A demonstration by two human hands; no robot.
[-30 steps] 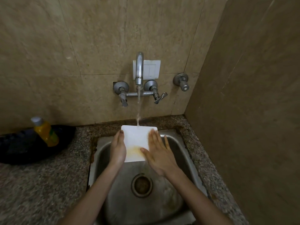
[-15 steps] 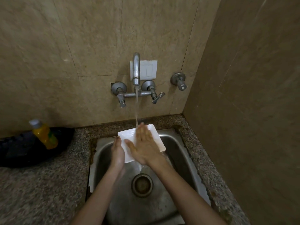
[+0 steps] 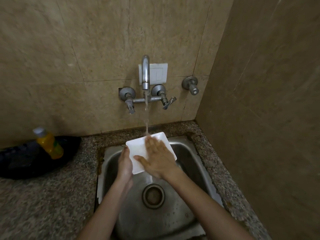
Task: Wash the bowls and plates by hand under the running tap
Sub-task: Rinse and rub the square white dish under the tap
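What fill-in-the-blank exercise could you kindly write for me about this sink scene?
1. Water from the tap falls towards a square plate that is ____ in colour.
2. The right hand rests flat on the plate, while the left hand holds its ____ edge.
3. The yellow bottle stands to the ____ of the sink.

Missing words: white; left; left.

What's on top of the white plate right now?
The right hand lies flat on the plate, water landing by its fingertips. The surface under the palm is hidden.
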